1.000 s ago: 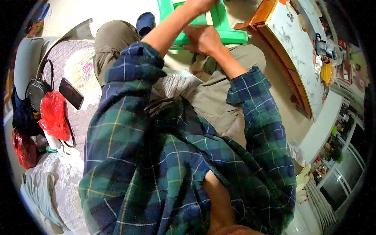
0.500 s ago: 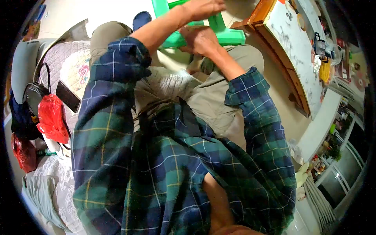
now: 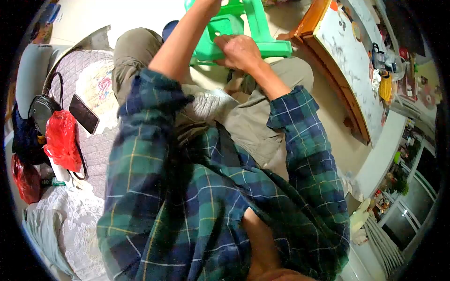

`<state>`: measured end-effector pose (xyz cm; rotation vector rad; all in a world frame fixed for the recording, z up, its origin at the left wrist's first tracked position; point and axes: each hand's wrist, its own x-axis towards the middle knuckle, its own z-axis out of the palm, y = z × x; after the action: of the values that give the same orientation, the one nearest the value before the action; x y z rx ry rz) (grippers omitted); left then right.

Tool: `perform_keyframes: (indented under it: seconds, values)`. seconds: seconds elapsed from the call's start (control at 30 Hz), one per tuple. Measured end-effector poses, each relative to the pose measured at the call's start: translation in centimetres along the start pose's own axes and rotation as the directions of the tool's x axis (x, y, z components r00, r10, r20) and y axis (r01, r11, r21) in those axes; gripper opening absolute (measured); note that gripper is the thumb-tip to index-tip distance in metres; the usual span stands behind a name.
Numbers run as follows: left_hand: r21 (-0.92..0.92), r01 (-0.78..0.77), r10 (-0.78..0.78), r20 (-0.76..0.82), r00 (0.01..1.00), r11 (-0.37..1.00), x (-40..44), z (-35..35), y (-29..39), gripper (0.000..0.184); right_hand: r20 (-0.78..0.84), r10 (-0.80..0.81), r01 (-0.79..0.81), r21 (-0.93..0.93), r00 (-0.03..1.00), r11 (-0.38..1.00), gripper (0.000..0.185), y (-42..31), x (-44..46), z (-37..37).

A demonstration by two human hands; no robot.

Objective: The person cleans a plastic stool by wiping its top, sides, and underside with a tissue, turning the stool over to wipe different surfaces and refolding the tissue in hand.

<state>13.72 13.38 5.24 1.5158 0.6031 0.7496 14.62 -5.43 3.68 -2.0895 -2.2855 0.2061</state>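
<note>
A green plastic stool (image 3: 269, 49) lies tipped between my knees at the top of the view, its frame and openings showing. My right hand (image 3: 240, 50) grips its near edge, fingers curled over the rim. Above the stool's left part, my left hand (image 3: 212, 4) runs up to the top edge of the picture. Only its wrist end shows; its fingers are out of sight, so I cannot tell what they hold.
On the quilted seat (image 3: 93, 70) to my left are a phone (image 3: 84, 114), a black bag (image 3: 43, 112) and a red plastic bag (image 3: 62, 140). A marble-topped wooden table (image 3: 347, 56) stands to the right. A dark slipper (image 3: 169, 29) lies beyond my left knee.
My left hand has moved up and left, away from above my right hand. The stool has shifted and turned, showing more of its frame; my right hand still grips its edge.
</note>
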Motion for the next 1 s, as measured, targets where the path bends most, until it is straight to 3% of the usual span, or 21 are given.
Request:
perform_keyframes:
  seconds: [0.03, 0.07, 0.1, 0.17, 0.23, 0.27, 0.3, 0.37, 0.4, 0.43, 0.47, 0.5, 0.6, 0.63, 0.7, 0.73, 0.83, 1.0]
  values:
    - [-0.277, 0.146, -0.149, 0.012, 0.989, 0.950, -1.3, -0.9, 0.7, 0.011, -0.014, -0.010, 0.010, -0.010, 1.000, 1.000, 0.049, 0.0, 0.1, -0.3]
    - [-0.578, 0.267, -0.271, 0.081, 0.959, 0.771, -2.1, -1.2, -0.3, 0.024, -0.089, -0.060, 0.058, -0.017, 0.994, 0.998, 0.048, 0.1, 0.0, -0.4]
    - [-0.624, 0.370, -0.413, 0.082, 0.907, 0.689, -4.2, -1.8, 1.8, 0.032, -0.163, -0.112, 0.108, -0.029, 0.980, 0.994, 0.046, 0.2, 0.0, -0.6]
    - [-0.758, 0.364, -0.405, 0.145, 0.903, 0.541, -6.9, -2.1, 2.0, 0.030, -0.226, -0.124, 0.124, -0.013, 0.966, 0.992, 0.047, 0.2, 0.2, -1.1]
    - [-0.781, 0.373, -0.318, 0.235, 0.919, 0.501, -8.4, -2.8, 1.3, 0.034, -0.472, 0.166, 0.061, 0.429, 0.866, 0.901, 0.039, 0.4, -0.1, -1.6]
    - [-0.779, 0.396, -0.225, 0.326, 0.918, 0.487, -8.7, -3.1, 0.3, 0.052, -0.445, 0.356, 0.025, 0.652, 0.822, 0.758, 0.032, 0.5, -0.4, -2.1]
    - [-0.782, 0.394, -0.221, 0.326, 0.919, 0.483, -8.9, -3.1, -0.8, 0.052, -0.367, 0.530, 0.010, 0.829, 0.765, 0.559, 0.024, 0.7, -0.7, -2.6]
    - [-0.787, 0.256, -0.148, 0.209, 0.967, 0.561, -10.8, -2.6, 1.7, 0.019, -0.189, 0.648, 0.123, 0.982, 0.738, 0.146, 0.024, 0.9, -1.7, -3.6]
    - [-0.811, 0.243, -0.169, 0.180, 0.969, 0.532, -11.4, -2.6, 2.0, 0.019, -0.192, 0.648, 0.122, 0.981, 0.737, 0.152, 0.024, 0.5, -1.9, -3.9]
    - [-0.812, 0.245, -0.168, 0.182, 0.969, 0.529, -11.8, -2.4, 1.7, 0.019, -0.168, 0.658, 0.176, 0.983, 0.734, 0.053, 0.024, -0.4, -2.2, -4.0]
    - [-0.765, 0.284, -0.205, 0.201, 0.958, 0.578, -12.3, -2.2, 1.3, 0.019, -0.140, 0.666, 0.229, 0.972, 0.733, -0.047, 0.024, -1.0, -2.3, -4.1]
    - [-0.714, 0.323, -0.242, 0.217, 0.946, 0.621, -12.7, -1.9, 0.9, 0.020, -0.138, 0.667, 0.225, 0.973, 0.732, -0.045, 0.024, -1.6, -2.2, -4.0]
    - [-0.662, 0.358, -0.285, 0.221, 0.933, 0.659, -13.8, -1.5, 1.4, 0.018, -0.221, 0.674, 0.084, 0.969, 0.705, 0.230, 0.023, -2.2, -2.2, -3.4]
    - [-0.623, 0.383, -0.306, 0.233, 0.923, 0.682, -14.1, -1.7, 1.4, 0.018, -0.222, 0.672, 0.081, 0.969, 0.707, 0.234, 0.023, -2.0, -2.2, -3.5]
    - [-0.607, 0.368, -0.274, 0.245, 0.930, 0.705, -14.4, -2.4, 1.3, 0.018, -0.136, 0.701, 0.244, 0.968, 0.700, -0.056, 0.019, -1.9, -2.4, -3.7]
    - [-0.637, 0.384, -0.318, 0.222, 0.922, 0.668, -14.7, -2.8, 1.9, 0.018, -0.109, 0.704, 0.282, 0.950, 0.702, -0.133, 0.016, -2.3, -2.6, -4.6]
    - [-0.698, 0.382, -0.342, 0.205, 0.917, 0.606, -15.2, -3.8, 1.7, 0.022, -0.070, 0.710, 0.337, 0.910, 0.701, -0.243, 0.014, -2.4, -3.1, -5.6]
    - [-0.817, 0.382, -0.276, 0.283, 0.919, 0.433, -16.0, -4.8, 1.9, 0.019, -0.033, 0.674, 0.297, 0.913, 0.738, -0.280, 0.015, -3.2, -3.1, -5.6]
